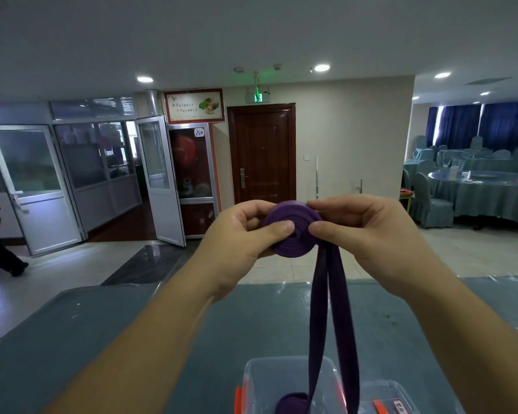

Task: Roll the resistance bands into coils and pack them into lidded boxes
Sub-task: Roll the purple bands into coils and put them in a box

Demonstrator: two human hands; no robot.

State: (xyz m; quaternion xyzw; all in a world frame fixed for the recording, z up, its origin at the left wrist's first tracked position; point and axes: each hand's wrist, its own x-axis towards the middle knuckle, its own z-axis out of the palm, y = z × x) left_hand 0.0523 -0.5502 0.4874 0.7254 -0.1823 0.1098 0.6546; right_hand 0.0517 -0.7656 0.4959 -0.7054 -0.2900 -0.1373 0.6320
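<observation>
Clear plastic box with orange latches: cut off by the bottom edge — contents partly seen.
Purple rubber band's hanging loop: lower end out of frame.
Wall poster: text too small to tell.

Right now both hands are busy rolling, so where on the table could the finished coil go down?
Bare cloth on the table left of the clear box, and right of the hanging band. It is crowded near the bottom edge, around the box and lid.
</observation>
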